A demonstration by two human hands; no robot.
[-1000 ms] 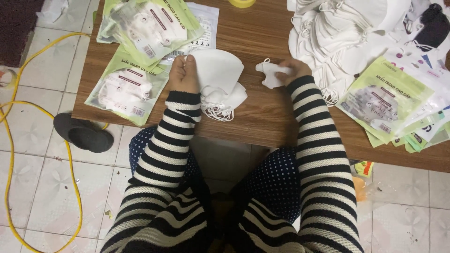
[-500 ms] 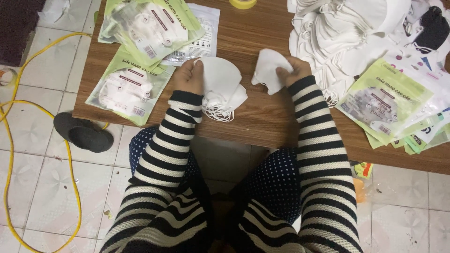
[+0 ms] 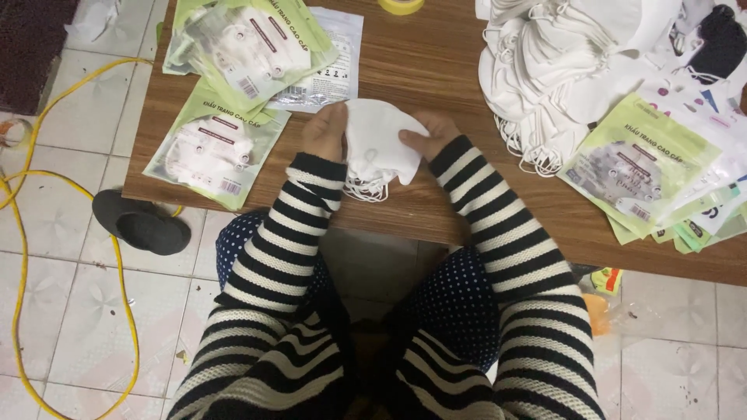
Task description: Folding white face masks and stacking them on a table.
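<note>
Both hands gripped a small stack of white masks [image 3: 379,148] on the table [image 3: 436,70]: left hand [image 3: 324,132] and right hand [image 3: 426,136] closed on opposite edges.

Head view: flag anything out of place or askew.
A dark slipper lies alone on the tiled floor beside the table, and a yellow cable trails loose there. The green packets overlap untidily; nothing looks damaged.

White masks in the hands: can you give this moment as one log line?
left hand: on small mask stack | right hand: on same stack | loose mask pile: right | table: wooden
</note>
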